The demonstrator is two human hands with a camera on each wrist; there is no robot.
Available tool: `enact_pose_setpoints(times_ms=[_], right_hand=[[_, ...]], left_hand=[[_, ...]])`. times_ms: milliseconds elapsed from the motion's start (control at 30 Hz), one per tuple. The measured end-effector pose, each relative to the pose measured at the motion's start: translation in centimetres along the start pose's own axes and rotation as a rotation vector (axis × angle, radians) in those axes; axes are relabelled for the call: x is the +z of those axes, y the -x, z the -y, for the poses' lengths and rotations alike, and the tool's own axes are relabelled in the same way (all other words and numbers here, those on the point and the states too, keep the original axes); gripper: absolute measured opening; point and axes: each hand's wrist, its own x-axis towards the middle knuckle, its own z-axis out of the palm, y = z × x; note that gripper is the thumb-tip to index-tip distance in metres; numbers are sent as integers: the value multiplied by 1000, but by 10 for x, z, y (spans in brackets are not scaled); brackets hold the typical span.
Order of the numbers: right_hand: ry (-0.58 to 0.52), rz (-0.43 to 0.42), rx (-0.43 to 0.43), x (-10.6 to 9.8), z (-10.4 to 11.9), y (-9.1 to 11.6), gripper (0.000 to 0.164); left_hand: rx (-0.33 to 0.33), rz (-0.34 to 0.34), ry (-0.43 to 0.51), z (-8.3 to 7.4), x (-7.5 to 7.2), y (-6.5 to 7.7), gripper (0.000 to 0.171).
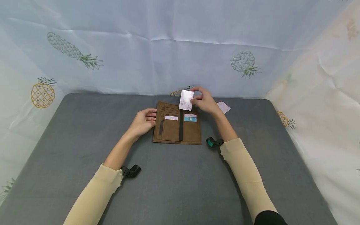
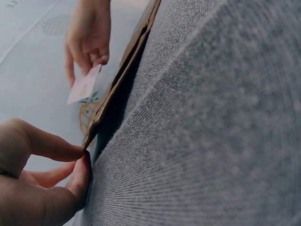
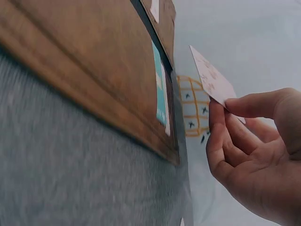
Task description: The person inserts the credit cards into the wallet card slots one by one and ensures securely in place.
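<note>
A brown wallet (image 1: pixel 170 131) lies spread out on the grey table, a dark strip running down its middle. My left hand (image 1: pixel 142 122) is at its left side, and in the left wrist view the thumb and fingers pinch the wallet's edge (image 2: pixel 97 117). Above the wallet's far edge, my right hand (image 1: pixel 206 101) pinches a pale pink patterned card (image 1: pixel 186 100) between thumb and fingers. A pinkish-white card (image 1: pixel 171 117) sits in a left-side slot. On the right side, a blue card (image 1: pixel 190 119) shows below a pink one (image 1: pixel 190 115).
More pale pink cards (image 1: pixel 224 107) lie on the table (image 1: pixel 174 181) beyond the right forearm, partly hidden by it. A pineapple-print cloth (image 1: pixel 168 62) hangs right behind the table's far edge. Black wrist cameras (image 1: pixel 131 171) stick out from both sleeves.
</note>
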Motion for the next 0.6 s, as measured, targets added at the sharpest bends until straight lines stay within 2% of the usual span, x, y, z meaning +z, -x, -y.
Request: enact_pose_setpoints(times_ms=[267, 600], right_hand=[[43, 128, -79, 15, 8, -8, 45], [92, 191, -123, 21, 10, -11, 43]], left_hand=[[2, -6, -5, 0, 1, 0, 61], [10, -8, -1, -1, 2, -1, 62]])
